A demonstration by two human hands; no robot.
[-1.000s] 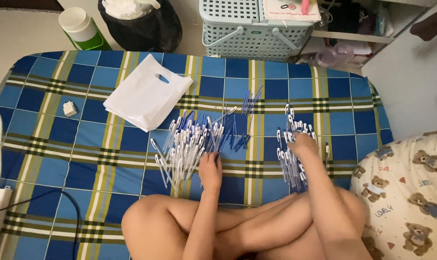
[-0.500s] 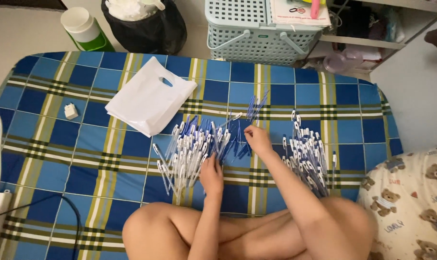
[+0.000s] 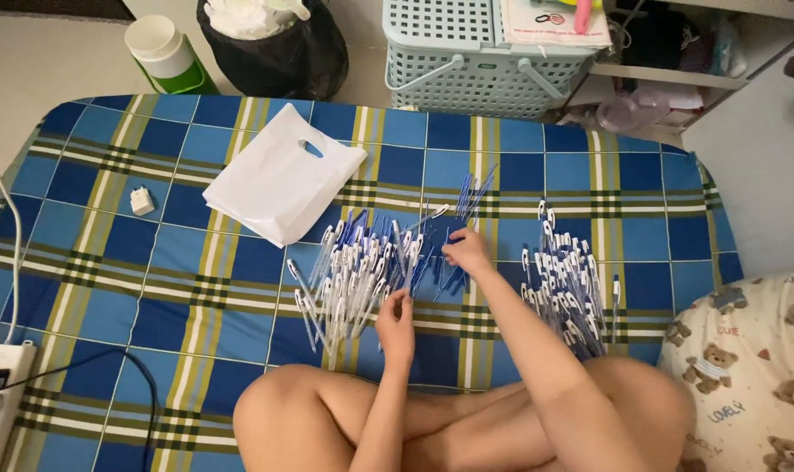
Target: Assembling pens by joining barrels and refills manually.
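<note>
reaching across with the right hand (image 3: 467,253), now out at the loose blue caps and refills (image 3: 454,262) between the two heaps, where a second ago it lay back on the right-hand pile of pens (image 3: 565,284) by the knee. fingers curled down onto the blue pieces, seemingly pinching one, though too small to tell whether anything is truly gripped. left hand (image 3: 397,316) barely shifted over the same second, resting at the near edge of the bigger middle pile of white-and-blue pens (image 3: 353,275), fingertips bent onto a pen or two; grip not clear either. reads as one pen just laid down on the right-hand heap and a fresh part being fetched, so likely a repeating cycle of sorting or assembling, with much of the middle pile not yet gone through. all of it lying on the blue-and-yellow checked mat (image 3: 196,280), bare crossed legs at the near edge. white plastic bag (image 3: 279,183) flat beyond the piles, small white plug (image 3: 141,201) well off to the left, pale green basket (image 3: 484,57) past the mat's far edge.
</note>
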